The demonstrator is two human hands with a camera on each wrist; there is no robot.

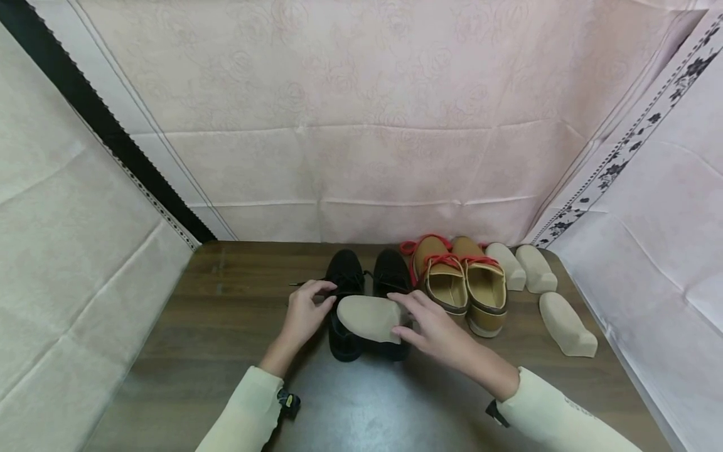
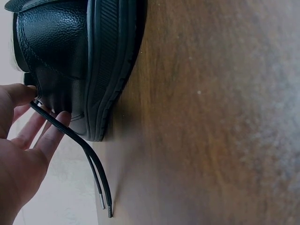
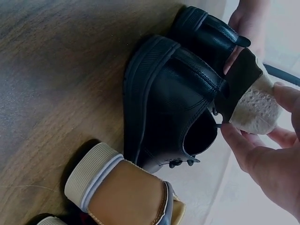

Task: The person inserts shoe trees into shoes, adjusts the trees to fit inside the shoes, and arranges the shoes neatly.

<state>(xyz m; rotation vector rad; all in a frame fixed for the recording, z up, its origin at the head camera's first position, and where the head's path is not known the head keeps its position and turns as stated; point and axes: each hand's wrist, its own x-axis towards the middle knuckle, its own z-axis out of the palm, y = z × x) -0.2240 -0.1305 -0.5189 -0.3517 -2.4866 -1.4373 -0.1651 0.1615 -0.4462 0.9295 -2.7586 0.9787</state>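
We hold a cream shoe form (image 1: 368, 319) crosswise over the black pair.
Our right hand (image 1: 433, 326), at three o'clock, pinches one end between thumb and fingers; the rounded end points to nine. There our left hand (image 1: 305, 311) has bent fingers at the left black shoe (image 1: 345, 270), though we cannot tell whether they pinch. The right black shoe (image 1: 391, 269) stands just beside it, the tan shoes (image 1: 488, 315) at two o'clock. Held at one end only, the form could tilt or slip; turned crosswise, its broad end could catch either shoe's edge and fold it, and the loose lace (image 2: 86, 146) by our left fingers could be dragged inside.
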